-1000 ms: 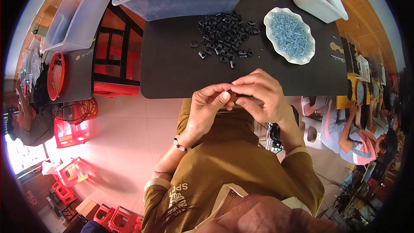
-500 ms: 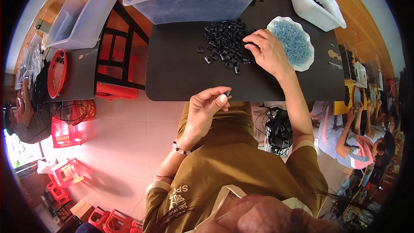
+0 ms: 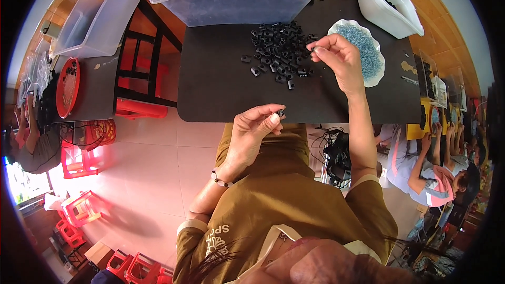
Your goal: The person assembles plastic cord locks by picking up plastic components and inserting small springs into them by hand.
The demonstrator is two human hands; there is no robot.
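the left hand (image 3: 252,129) sits at the near edge of the black table (image 3: 221,89), thumb and forefinger pinched on one small black part (image 3: 281,112), held just off the table edge above the lap. the right hand (image 3: 336,55) reaches out over the pile (image 3: 279,52) of like black parts in the middle of the table, fingertips closed together at its right side, next to the dish (image 3: 368,47) of small blue-grey bits; it seems to grip something tiny, though what it is cannot be made out. a clear bin (image 3: 236,0) full of more black parts stands behind the pile, a white box (image 3: 389,2) sits at the far right corner, and an empty clear tub (image 3: 100,16) rests on the grey surface to the left beside a red tray (image 3: 67,87). red stools (image 3: 79,163) stand on the tiled floor, and other people sit at a table to the right. to do this well, i judge the left hand should keep its part steady and turned so its open side faces up, with the grip light, near the tip of the thumb. the right hand should lift only one piece, clear of its neighbours, so it does not drag others off the pile, and bring it in over the table rather than over the lap, where a dropped piece would be lost.
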